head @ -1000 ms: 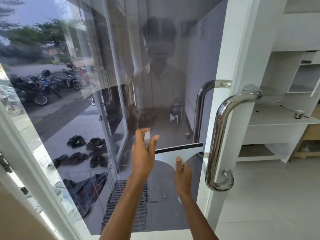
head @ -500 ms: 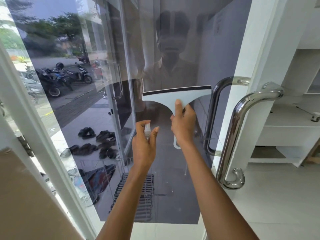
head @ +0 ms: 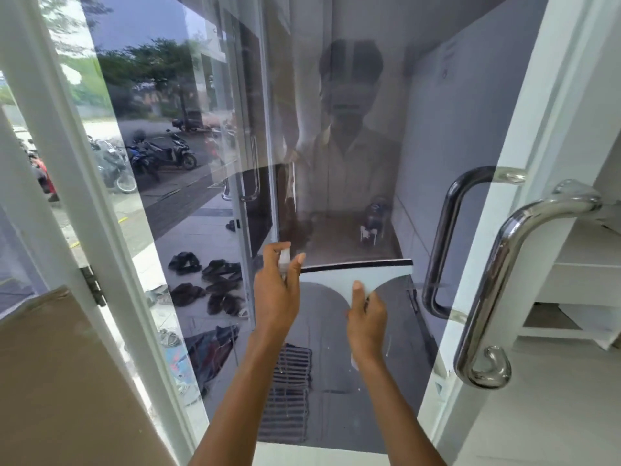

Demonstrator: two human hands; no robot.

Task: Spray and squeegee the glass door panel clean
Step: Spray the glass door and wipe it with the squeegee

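The glass door panel (head: 353, 136) fills the middle of the head view and reflects a person. My right hand (head: 366, 317) grips the handle of a white squeegee (head: 356, 272), thumb up along its neck. Its black rubber blade lies level against the glass at mid height. My left hand (head: 277, 294) holds a small clear spray bottle (head: 284, 260) just left of the blade's end, forefinger over the nozzle top. Most of the bottle is hidden behind that hand.
A curved steel pull handle (head: 497, 280) stands out from the door's right edge, with its twin (head: 440, 243) behind the glass. The white door frame (head: 84, 203) and a hinge (head: 92, 285) are at left, brown cardboard (head: 60, 381) at lower left, white shelving (head: 584, 270) at right.
Half a second ago the squeegee sat higher on the glass; my right hand has drawn it down level with my left hand. The left hand stayed put with the bottle.
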